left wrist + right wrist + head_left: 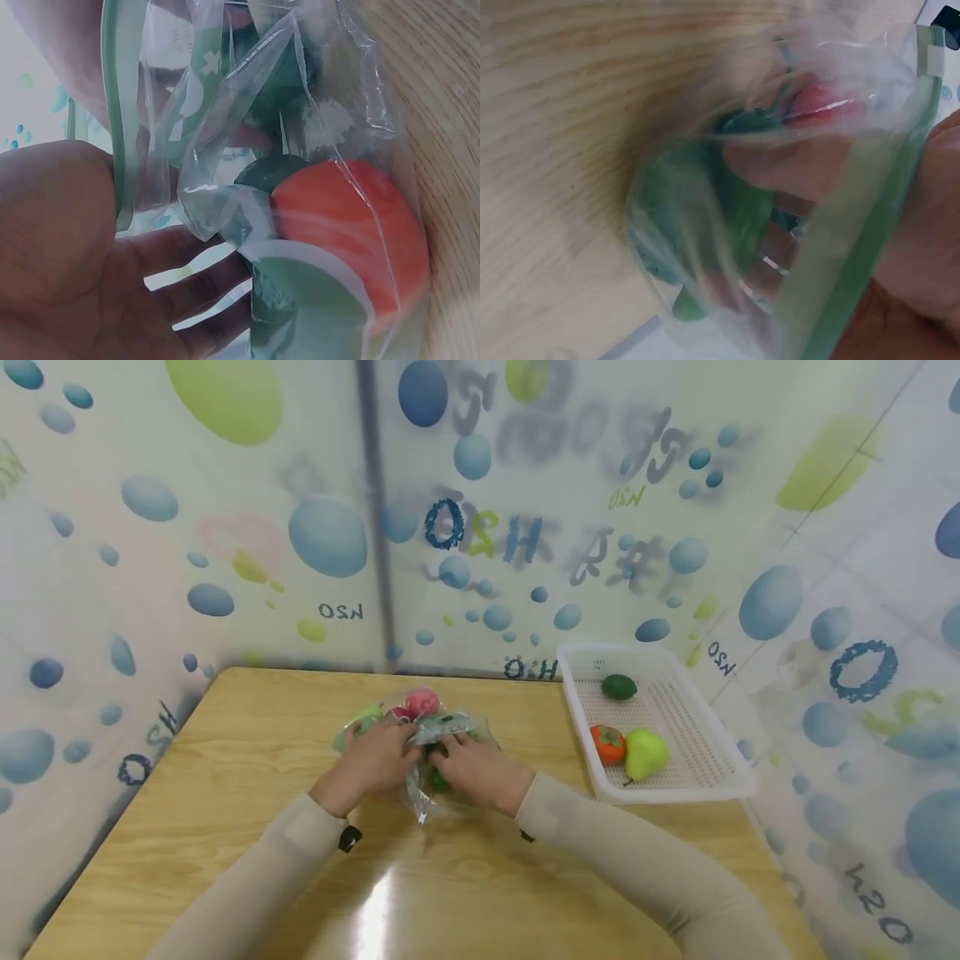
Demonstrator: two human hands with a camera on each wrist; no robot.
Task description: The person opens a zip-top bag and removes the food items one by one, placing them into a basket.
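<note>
A clear zip bag (453, 724) with green trim lies on the table between both hands, produce inside. My left hand (372, 756) grips its left side; in the left wrist view its fingers (202, 292) reach along the plastic beside a round orange-red fruit (352, 232). Through the bag's mouth goes my right hand (480, 768), thumb and fingers round a green bell pepper (697, 210), blurred behind the film. A dark green piece (270, 171) shows next to the orange-red fruit. At the bag's far side is a pink round fruit (422, 702).
To the right stands a white plastic basket (705, 727). In it lie a dark green avocado-like fruit (618, 687), an orange persimmon (607, 745) and a yellow-green pear (647, 754). The wooden table (247, 735) meets patterned curtains at its back edge.
</note>
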